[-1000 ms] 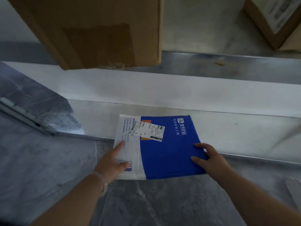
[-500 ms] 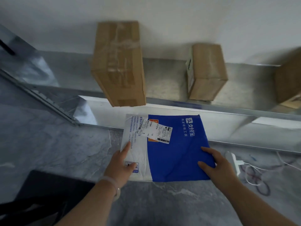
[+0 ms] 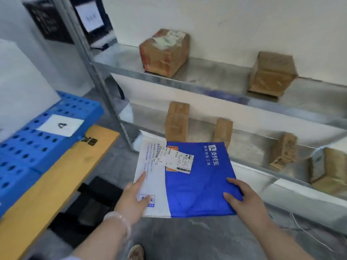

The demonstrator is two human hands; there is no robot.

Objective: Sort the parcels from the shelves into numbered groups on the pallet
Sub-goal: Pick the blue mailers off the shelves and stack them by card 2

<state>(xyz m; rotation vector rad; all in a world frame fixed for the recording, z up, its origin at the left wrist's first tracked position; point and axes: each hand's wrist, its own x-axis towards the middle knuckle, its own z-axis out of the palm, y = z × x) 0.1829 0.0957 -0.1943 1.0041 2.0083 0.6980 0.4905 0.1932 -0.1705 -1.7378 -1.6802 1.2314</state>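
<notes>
Blue/white mailer (image 3: 199, 186) in L hand (image 3: 134, 200), R hand (image 3: 244, 202); label (image 3: 179, 162) txt illegible.

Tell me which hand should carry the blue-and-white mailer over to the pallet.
Probably left. The left hand grips the mailer by its white side, nearest the blue pallet; the right hand holds the far edge.

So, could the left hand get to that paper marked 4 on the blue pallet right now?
Probably not yet: the left hand grips the blue-and-white parcel with the right hand. Nothing blocks the paper, though.
</notes>
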